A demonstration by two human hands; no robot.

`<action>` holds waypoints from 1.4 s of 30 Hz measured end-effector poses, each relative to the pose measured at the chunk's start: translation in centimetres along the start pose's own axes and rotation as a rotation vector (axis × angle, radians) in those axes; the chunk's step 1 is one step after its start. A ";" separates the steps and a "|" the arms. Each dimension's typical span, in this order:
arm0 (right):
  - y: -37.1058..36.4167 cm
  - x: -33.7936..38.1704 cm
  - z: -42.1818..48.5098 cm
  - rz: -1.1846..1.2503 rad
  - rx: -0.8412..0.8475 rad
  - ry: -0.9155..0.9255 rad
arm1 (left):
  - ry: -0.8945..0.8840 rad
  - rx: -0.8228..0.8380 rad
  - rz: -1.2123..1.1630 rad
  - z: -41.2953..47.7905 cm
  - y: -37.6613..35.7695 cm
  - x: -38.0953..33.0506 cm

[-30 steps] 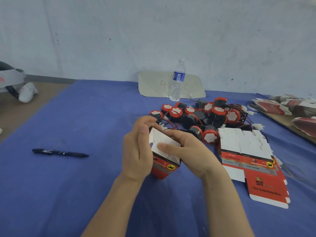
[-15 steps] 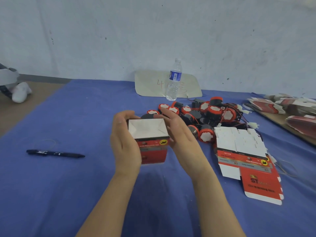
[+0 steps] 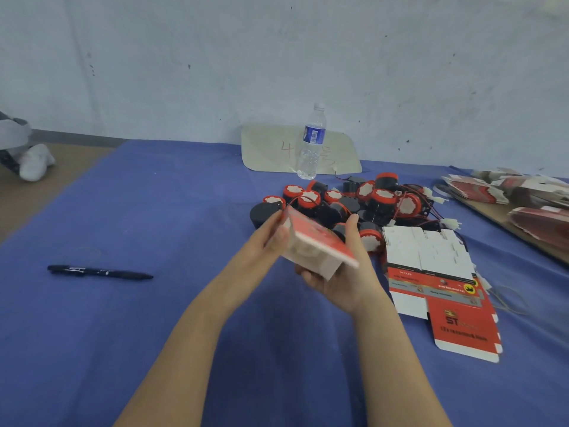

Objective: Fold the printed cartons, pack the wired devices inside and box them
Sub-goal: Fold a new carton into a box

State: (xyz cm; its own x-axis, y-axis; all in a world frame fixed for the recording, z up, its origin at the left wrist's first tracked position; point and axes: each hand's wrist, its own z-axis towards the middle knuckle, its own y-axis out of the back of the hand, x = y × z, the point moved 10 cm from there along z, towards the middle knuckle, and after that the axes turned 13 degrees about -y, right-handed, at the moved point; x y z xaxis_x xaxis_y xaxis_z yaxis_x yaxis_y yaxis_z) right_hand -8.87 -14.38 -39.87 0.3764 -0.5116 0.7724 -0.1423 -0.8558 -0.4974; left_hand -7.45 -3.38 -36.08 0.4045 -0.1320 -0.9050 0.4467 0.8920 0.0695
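Currently: red-and-white printed cardboard carton (image 3: pixel 311 241), tilted, above blue cloth-covered tabletop (image 3: pixel 154 334); left hand (image 3: pixel 258 251) and right hand (image 3: pixel 348 278), each grip grasping it.

Only a big "ST" reads clearly, on the red panel of the flat carton (image 3: pixel 462 322) just right of the right hand (image 3: pixel 341 282). The smaller print under it is mush. The beige board (image 3: pixel 271 149) beyond that hand has a handwritten "4".

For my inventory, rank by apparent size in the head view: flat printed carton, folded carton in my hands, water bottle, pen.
1. flat printed carton
2. folded carton
3. water bottle and pen: alike; bottle sits farther, so unranked
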 end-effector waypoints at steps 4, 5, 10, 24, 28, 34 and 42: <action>-1.6 0.7 0.5 -0.214 0.007 0.105 | 0.074 -0.126 0.163 -0.9 1.4 1.4; -2.0 0.8 0.5 -0.299 -0.015 0.155 | 0.078 -0.188 0.245 -0.6 1.9 1.9; -2.6 1.7 0.2 -0.631 -0.288 0.454 | 0.163 -0.532 0.102 -1.5 4.1 4.0; -1.4 1.4 0.9 -0.691 -0.438 0.455 | 0.181 -0.689 0.094 -2.3 5.5 4.1; -1.3 1.3 0.0 -0.637 -0.490 0.506 | 0.158 -0.705 0.167 -2.4 5.5 4.0; -5.3 0.1 -0.3 -0.837 -0.276 0.599 | 0.209 -0.824 0.182 -3.6 8.3 4.5; -3.4 3.2 1.6 -1.168 -0.624 0.565 | 0.180 -0.719 0.427 -3.4 9.9 3.6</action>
State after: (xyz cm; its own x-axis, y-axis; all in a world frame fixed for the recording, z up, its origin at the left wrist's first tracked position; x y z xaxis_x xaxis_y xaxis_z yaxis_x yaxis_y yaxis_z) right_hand -5.70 -12.95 -36.36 0.1698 0.6578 0.7338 -0.4373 -0.6170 0.6543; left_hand -4.27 6.43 -40.02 0.2627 0.2939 -0.9190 -0.3546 0.9153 0.1913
